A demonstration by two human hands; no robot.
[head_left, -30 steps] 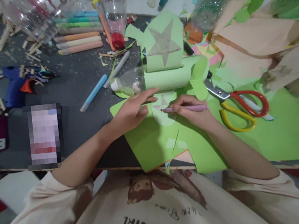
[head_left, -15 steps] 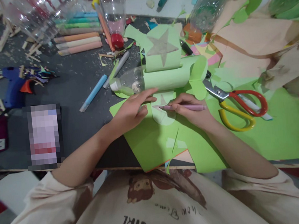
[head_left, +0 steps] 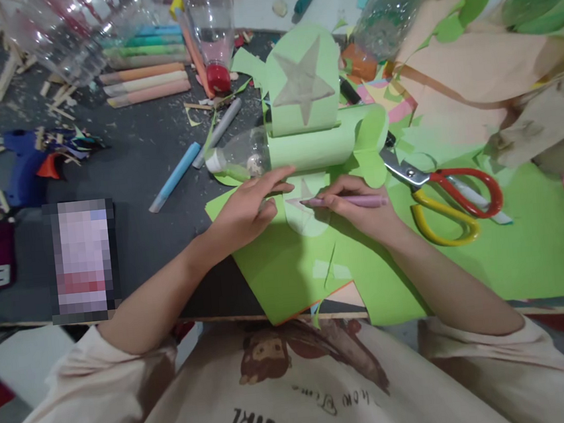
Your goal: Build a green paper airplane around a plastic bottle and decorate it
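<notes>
My right hand [head_left: 356, 206] pinches a pinkish-purple marker [head_left: 368, 200], its tip on the lower paper wing [head_left: 304, 221], where a star outline shows. Beside that wing, my left hand [head_left: 247, 216] rests with fingers spread, the fingertips touching the craft's lower edge. The craft is a clear plastic bottle [head_left: 243, 150] lying on its side, its white cap to the left, wrapped in a light green paper band [head_left: 313, 150]. An upper paper wing [head_left: 304, 80] carries a filled greyish star. Green paper fins [head_left: 372, 143] stand at the bottle's right end.
Red-and-yellow-handled scissors [head_left: 440, 196] lie right of the craft on green paper sheets [head_left: 526, 261]. To the left are a blue marker [head_left: 175, 177], a grey marker [head_left: 217, 132], a blue glue gun [head_left: 23, 166] and a blurred-out phone [head_left: 82, 260]. Several bottles and wood scraps lie behind.
The upper wing with the filled star has tipped up and back, showing its rounded end. Both hands and the marker stay nearly in place; the view shifts slightly.
</notes>
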